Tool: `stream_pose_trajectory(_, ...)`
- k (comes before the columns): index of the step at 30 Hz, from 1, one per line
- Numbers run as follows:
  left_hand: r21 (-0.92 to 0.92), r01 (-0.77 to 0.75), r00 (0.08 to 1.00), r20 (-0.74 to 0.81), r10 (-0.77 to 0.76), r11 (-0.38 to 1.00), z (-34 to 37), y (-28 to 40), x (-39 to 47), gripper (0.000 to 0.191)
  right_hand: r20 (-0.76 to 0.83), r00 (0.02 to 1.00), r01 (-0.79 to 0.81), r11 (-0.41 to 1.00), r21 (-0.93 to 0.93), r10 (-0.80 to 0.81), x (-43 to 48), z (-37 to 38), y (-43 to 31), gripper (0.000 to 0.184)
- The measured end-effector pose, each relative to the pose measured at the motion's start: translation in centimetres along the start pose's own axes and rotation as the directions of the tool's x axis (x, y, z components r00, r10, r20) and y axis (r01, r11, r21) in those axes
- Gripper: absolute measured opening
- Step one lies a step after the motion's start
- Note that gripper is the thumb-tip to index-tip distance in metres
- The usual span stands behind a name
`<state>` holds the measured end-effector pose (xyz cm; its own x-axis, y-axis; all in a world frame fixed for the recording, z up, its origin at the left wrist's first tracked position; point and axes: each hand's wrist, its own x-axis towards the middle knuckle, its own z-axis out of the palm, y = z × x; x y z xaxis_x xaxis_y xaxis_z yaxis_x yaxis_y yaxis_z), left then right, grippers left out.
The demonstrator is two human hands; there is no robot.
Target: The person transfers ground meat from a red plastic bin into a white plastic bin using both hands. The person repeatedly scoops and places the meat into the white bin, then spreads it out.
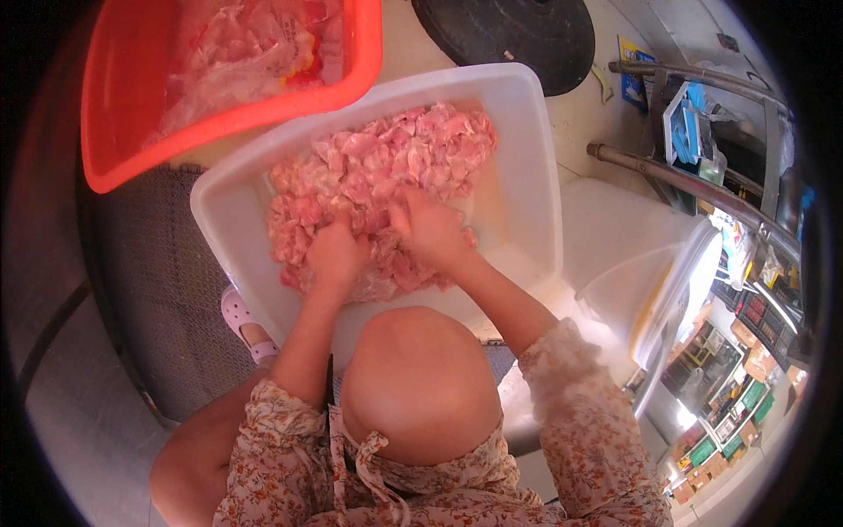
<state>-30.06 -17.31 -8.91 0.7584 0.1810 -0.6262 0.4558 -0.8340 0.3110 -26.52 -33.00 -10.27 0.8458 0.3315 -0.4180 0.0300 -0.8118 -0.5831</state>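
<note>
A translucent white plastic tub (527, 191) stands before me, holding a heap of raw pink meat pieces (369, 155). In the heap's near left part is my left hand (337, 253), its fingertips sunk among the pieces. My right hand (425, 227) presses into the meat a little farther to the right, slightly blurred, with its fingers curled. The meat hides the fingertips of both hands, so whether either grips a piece does not show. Beneath my hands, at the heap's near edge, lies what looks like clear plastic film (379, 286).
An orange-red plastic basin (230, 125) with clear plastic bags in it adjoins the tub's far left edge. A round black lid (520, 39) lies beyond the tub. To the right stand a white bucket (632, 263) and a metal rack (698, 181). A dark textured mat (164, 283) covers the floor at left.
</note>
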Motion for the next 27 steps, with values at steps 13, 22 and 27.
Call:
stream_pose_trajectory(13,-0.805,0.340,0.933,0.222,-0.284,0.487,-4.2,1.2,2.6,0.035,0.524,0.852,-0.502,-0.276,0.820,0.006,-0.8,-2.2,1.1,0.054)
stream_pose_trajectory(22,-0.621,-0.251,0.967,-0.133,0.216,0.743,-2.3,4.2,1.0,0.023,0.488,0.818,-0.500,-0.042,0.865,0.305,-1.4,-1.5,-1.5,0.042)
stream_pose_trajectory(27,-0.240,-0.611,0.785,-0.312,0.536,0.755,-12.3,8.4,0.0,0.023,0.362,0.929,-0.333,-0.255,0.908,0.074,-1.7,-2.5,1.6,0.040)
